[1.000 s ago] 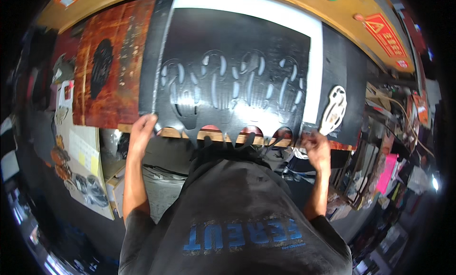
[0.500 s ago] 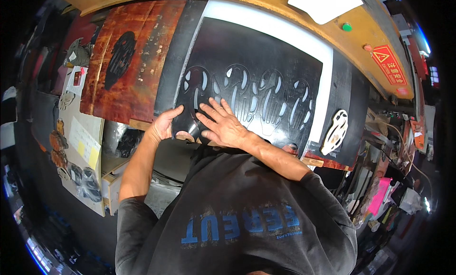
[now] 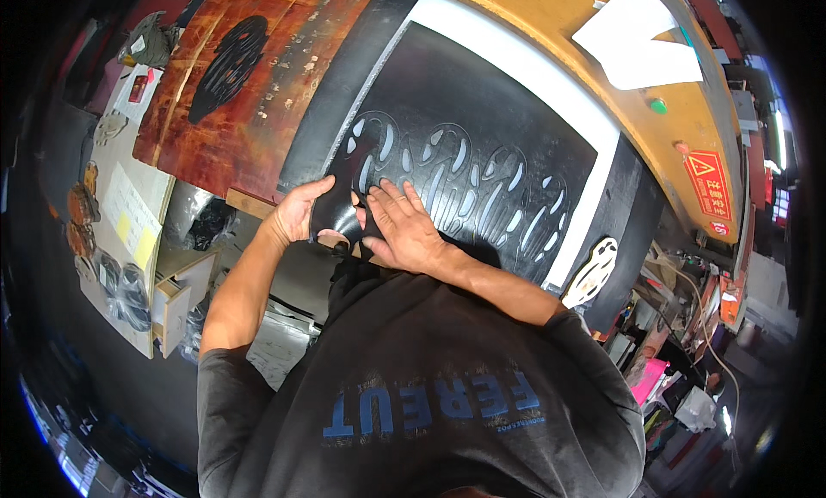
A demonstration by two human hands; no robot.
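Observation:
A large black sheet [image 3: 482, 85] lies in front of me, with a row of sole-shaped outlines and cut-out slots in it. White shows through the slots from the white board [image 3: 607, 158] beneath. My left hand [image 3: 297, 212] grips the sheet's near left corner, thumb on top and the other fingers mostly hidden below. That corner bends up in a glossy curve. My right hand [image 3: 406, 231] rests on the sheet beside the bend, palm down with fingers stretched out. A cream sole-shaped piece with dark openings [image 3: 594, 270] sits to the right of the white board.
A yellow machine beam [image 3: 594, 55] crosses the far side, carrying white paper [image 3: 637, 38], a green button [image 3: 658, 106] and a red warning label [image 3: 709, 184]. At left, a worn red-brown board [image 3: 284, 55] bears a black slotted piece [image 3: 231, 68]. Cluttered goods stand at far right.
The view has tilted, so the surroundings appear turned clockwise. The sheet's near left corner is bent up more, with the left hand still on it. The right hand stays flat.

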